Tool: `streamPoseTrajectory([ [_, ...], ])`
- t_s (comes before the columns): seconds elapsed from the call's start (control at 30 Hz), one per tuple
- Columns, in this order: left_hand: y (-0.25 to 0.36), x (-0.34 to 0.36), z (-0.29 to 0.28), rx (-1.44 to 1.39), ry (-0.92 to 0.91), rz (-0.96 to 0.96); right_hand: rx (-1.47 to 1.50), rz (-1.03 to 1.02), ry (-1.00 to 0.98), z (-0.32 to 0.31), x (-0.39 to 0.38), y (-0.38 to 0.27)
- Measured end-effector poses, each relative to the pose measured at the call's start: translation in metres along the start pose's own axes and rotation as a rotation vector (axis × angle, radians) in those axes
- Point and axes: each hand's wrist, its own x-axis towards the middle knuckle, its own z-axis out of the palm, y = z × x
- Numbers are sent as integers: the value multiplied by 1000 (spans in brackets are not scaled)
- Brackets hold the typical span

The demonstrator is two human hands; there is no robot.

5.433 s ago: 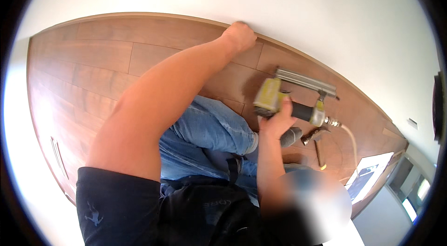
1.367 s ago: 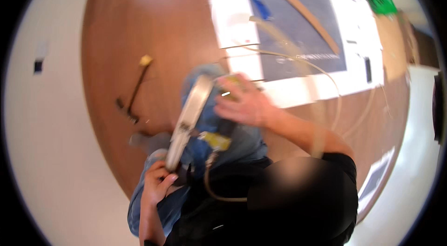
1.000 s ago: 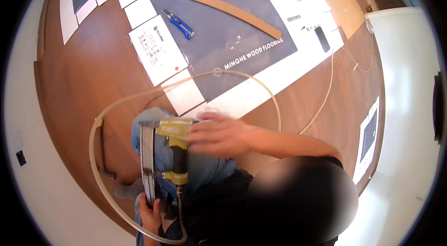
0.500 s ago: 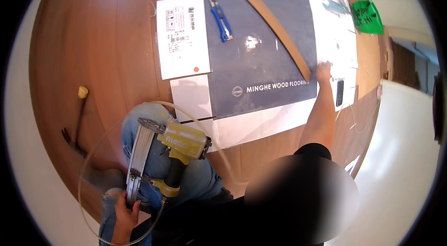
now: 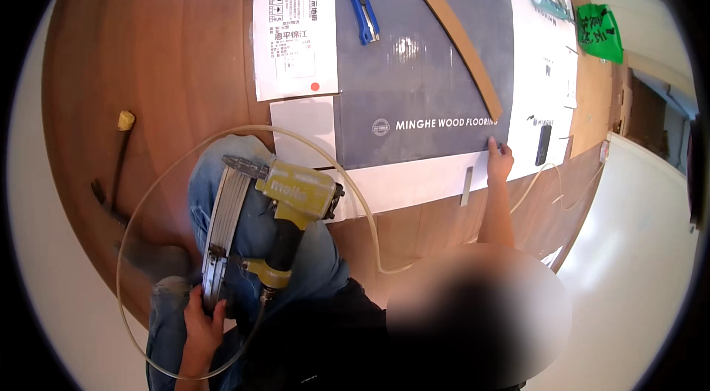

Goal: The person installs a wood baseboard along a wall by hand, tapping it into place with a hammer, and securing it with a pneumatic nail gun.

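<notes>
My left hand [image 5: 201, 321] grips the silver magazine of a yellow-and-black nail gun [image 5: 296, 191], which lies across my jeans-clad knee with a clear hose [image 5: 367, 215] looping around it. My right hand [image 5: 499, 163] is on the front right part of the dark-and-white cardboard sheet [image 5: 421, 88], fingers bent around something small that I cannot make out, just below the end of a long brown wooden strip [image 5: 462, 47]. A short thin metal strip [image 5: 467, 185] lies left of that hand on the white border. A blue utility knife [image 5: 362, 10] lies farther back.
A hammer [image 5: 118, 169] with a yellow-tipped handle lies on the wood floor at left. A white label sheet [image 5: 294, 58] is beside the knife. A black phone [image 5: 544, 145], a teal tool [image 5: 551, 5] and a green bag [image 5: 599, 34] are at right. White walls curve along both sides.
My right hand has left the nail gun, reached out right onto the cardboard, then come slightly toward me. A metal strip now shows beside it. My left hand still holds the gun.
</notes>
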Motion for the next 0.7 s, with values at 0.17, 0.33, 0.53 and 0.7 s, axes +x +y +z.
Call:
streamPoseTrajectory([
  [0.17,26,-7,-2,43,59,50,96,-9,-288,-20,-46,4],
  [0.33,10,-5,17,-65,132,93,-329,-236,-526,-37,-122,37],
  [0.53,26,-3,-6,-53,48,-61,-210,-226,-575,-15,-133,76],
  [0.7,25,-15,-6,-86,74,-20,-363,-210,-514,-5,-161,16],
])
